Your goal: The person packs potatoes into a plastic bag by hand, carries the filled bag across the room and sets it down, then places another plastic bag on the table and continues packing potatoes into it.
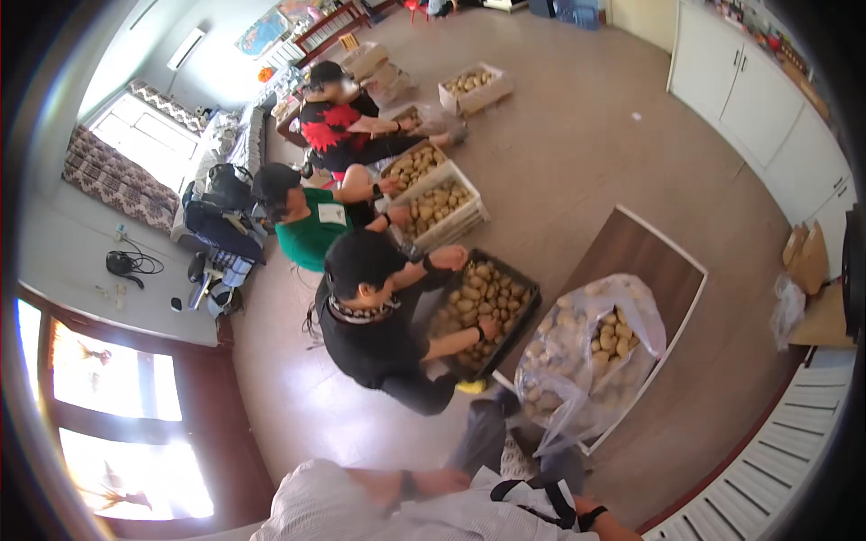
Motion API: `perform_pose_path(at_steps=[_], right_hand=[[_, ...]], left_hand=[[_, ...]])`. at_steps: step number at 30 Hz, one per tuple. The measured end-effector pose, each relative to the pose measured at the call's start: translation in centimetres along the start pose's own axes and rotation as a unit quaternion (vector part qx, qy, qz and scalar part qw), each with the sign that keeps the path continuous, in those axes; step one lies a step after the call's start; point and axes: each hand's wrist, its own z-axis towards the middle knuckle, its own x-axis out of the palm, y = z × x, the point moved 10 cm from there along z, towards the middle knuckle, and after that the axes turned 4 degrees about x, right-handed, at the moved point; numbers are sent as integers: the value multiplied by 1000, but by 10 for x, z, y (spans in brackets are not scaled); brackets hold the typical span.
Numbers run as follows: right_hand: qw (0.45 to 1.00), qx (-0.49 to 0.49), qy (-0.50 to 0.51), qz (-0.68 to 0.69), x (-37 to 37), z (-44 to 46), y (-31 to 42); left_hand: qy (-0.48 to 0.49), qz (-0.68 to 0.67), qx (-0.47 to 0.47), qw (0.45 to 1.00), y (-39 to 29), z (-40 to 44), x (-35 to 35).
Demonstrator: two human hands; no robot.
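At the bottom of the head view, my left hand [442, 482] extends past a dark wristband and lies close to my leg; its fingers are blurred. My right hand [586, 507] is lower right, beside a dark strap [561, 507], with its fingers mostly hidden. Nothing can be made out in either hand. Beyond my legs, a clear plastic bag [550, 361] full of potatoes [613, 338] lies partly open on a brown board [631, 252] with a pale edge. Left of it, a person in black [370, 334] has both hands at a dark crate [532, 311] of potatoes.
Past that person, one in green [307, 234] reaches toward a white crate [483, 216] of potatoes. Farther back sits a person in black and red [338, 126]. Another potato box [492, 95] stands on the floor. White cabinets [758, 99] and a radiator [767, 469] line the right.
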Motion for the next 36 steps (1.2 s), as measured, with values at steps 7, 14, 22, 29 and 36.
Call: perform_pose_path(at_steps=[7, 14, 22, 29, 36], right_hand=[[999, 10, 44, 8, 1, 89, 34], [917, 41, -190, -348, -59, 319, -113], [854, 179, -347, -344, -69, 395, -149], [856, 168, -365, -325, -76, 418, -145], [860, 145, -368, -322, -87, 435, -133]], left_hand=[[-78, 283, -48, 955, 47, 68, -43], [-115, 387, 8, 915, 82, 151, -96], [-124, 346, 60, 928, 122, 195, -129], [-138, 353, 64, 923, 129, 207, -144], [-164, 371, 46, 913, 128, 218, -156]])
